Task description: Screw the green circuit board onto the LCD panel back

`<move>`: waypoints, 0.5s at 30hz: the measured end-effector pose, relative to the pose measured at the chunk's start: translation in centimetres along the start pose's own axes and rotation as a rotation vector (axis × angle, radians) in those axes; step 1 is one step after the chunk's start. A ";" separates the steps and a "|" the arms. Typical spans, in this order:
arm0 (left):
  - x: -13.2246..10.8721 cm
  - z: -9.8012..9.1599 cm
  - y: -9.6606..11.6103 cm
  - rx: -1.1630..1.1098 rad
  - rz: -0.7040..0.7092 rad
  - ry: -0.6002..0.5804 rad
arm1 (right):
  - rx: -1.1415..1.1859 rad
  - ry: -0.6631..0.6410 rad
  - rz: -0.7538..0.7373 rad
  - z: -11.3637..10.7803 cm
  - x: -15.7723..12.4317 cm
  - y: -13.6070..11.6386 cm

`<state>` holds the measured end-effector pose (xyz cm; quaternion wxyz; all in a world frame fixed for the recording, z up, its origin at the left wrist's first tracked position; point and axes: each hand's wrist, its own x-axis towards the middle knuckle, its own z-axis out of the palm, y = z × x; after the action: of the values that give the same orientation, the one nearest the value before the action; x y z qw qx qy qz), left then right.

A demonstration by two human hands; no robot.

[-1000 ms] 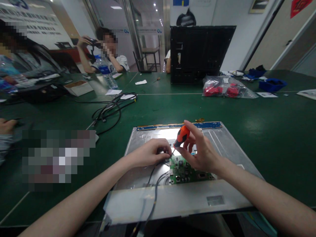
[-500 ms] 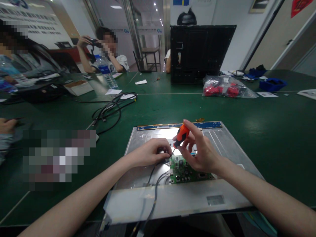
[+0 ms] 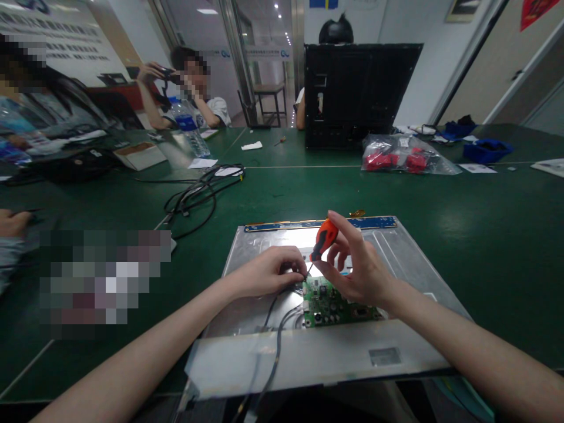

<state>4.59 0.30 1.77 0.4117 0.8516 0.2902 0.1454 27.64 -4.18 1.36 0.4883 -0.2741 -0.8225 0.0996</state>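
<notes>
An orange and black screwdriver (image 3: pixel 325 238) is held in my right hand (image 3: pixel 355 264), index finger on the butt of its handle. It tilts, its tip pointing down at the upper left corner of a green circuit board (image 3: pixel 326 311). My left hand (image 3: pixel 282 271) is closed beside that corner, fingers pinched near the tip; what they grip, if anything, is hidden. Under both hands lies a flat metal display panel (image 3: pixel 396 264) with a blue strip board (image 3: pixel 374 223) along its far edge. Grey cables (image 3: pixel 278 352) run from the board's left side toward me.
A black monitor (image 3: pixel 359 94) stands at the back of the green table (image 3: pixel 273 194). Near it lies a plastic bag (image 3: pixel 405 155) with red items. Coiled black cables (image 3: pixel 198 191) and a water bottle (image 3: pixel 191 132) are left. A person (image 3: pixel 189 88) opposite holds up a camera.
The screwdriver has shifted or turned very slightly in my right hand, and its index finger has risen a touch. My left hand and the panel stay where they were.
</notes>
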 end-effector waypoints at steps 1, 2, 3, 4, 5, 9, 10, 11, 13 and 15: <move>0.0 0.0 0.0 0.000 -0.002 -0.002 | 0.012 0.001 -0.003 0.0 0.0 -0.1; 0.0 0.0 0.0 0.000 -0.003 -0.003 | 0.026 0.000 -0.006 0.0 0.0 -0.1; 0.0 0.0 0.0 0.000 -0.004 -0.005 | 0.042 -0.001 -0.008 -0.1 0.0 -0.2; 0.0 0.0 0.0 0.001 -0.004 -0.007 | 0.055 -0.003 -0.009 -0.1 0.0 -0.2; 0.0 0.0 0.0 0.001 -0.004 -0.007 | 0.063 -0.008 -0.006 -0.1 0.0 -0.2; -0.1 0.0 0.0 0.008 -0.009 0.000 | 0.047 -0.009 -0.004 0.0 -0.1 -0.2; -0.1 0.0 0.0 0.009 -0.009 0.003 | 0.038 -0.005 -0.004 0.0 -0.1 -0.2; -0.1 0.0 0.0 0.010 -0.009 0.006 | 0.029 0.001 -0.005 0.1 -0.1 -0.1; -0.1 0.0 0.0 0.010 -0.007 0.005 | 0.014 0.016 -0.007 0.2 -0.1 -0.1; 0.0 0.1 0.0 0.011 -0.004 0.001 | 0.003 0.030 -0.016 0.3 -0.1 0.0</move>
<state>4.58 0.25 1.73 0.4070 0.8532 0.2931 0.1433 27.47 -4.21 1.12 0.5019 -0.2682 -0.8170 0.0928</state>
